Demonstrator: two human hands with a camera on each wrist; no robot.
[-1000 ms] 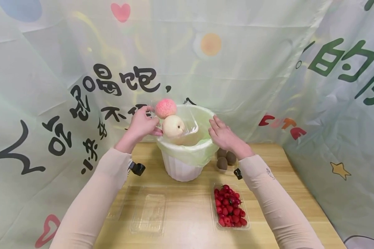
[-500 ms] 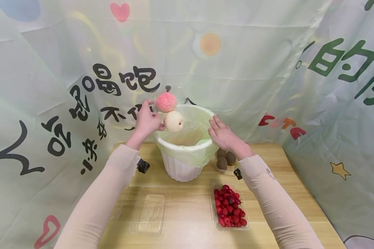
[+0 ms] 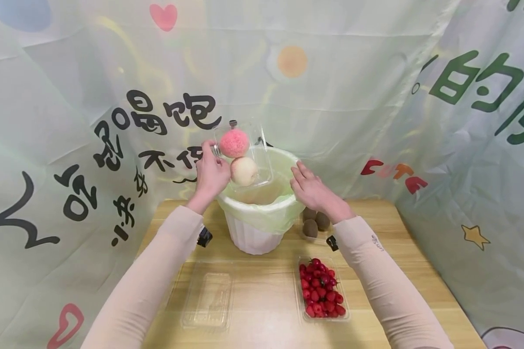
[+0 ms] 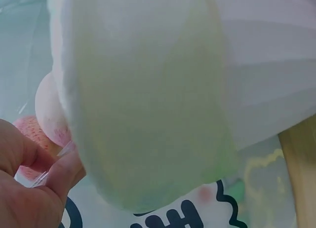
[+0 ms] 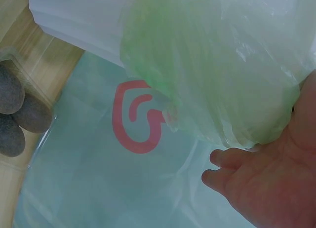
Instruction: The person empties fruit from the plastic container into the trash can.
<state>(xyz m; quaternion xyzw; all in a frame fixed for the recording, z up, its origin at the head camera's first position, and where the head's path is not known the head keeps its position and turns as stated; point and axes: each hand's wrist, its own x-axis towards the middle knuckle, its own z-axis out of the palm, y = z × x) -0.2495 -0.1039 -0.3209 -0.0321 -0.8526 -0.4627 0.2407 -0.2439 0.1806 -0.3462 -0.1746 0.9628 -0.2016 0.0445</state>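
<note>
My left hand (image 3: pixel 212 169) pinches the left edge of a clear plastic box (image 3: pixel 263 162), held tilted above the bin's left side. Two peaches sit in that box, a pink one (image 3: pixel 234 143) and, just below it, a pale one (image 3: pixel 243 171). In the left wrist view, thumb and fingers (image 4: pixel 66 173) grip the thin plastic edge beside the peaches. The white ribbed bin (image 3: pixel 253 235) has a pale green bag (image 3: pixel 284 220) folded over its rim. On the rim's right side lies my right hand (image 3: pixel 312 188), fingers straight against the bag.
A clear box of red berries (image 3: pixel 323 295) stands at front right. Behind the right wrist, a clear tray holds several brown kiwis (image 3: pixel 311 228). An empty clear box (image 3: pixel 208 300) lies at front left on the wooden table (image 3: pixel 266 295). Printed cloth (image 3: pixel 332 121) encloses the back and sides.
The left hand has moved a little right and raised the box with both peaches, tilting it more upright. The right hand stays at the bin's rim.
</note>
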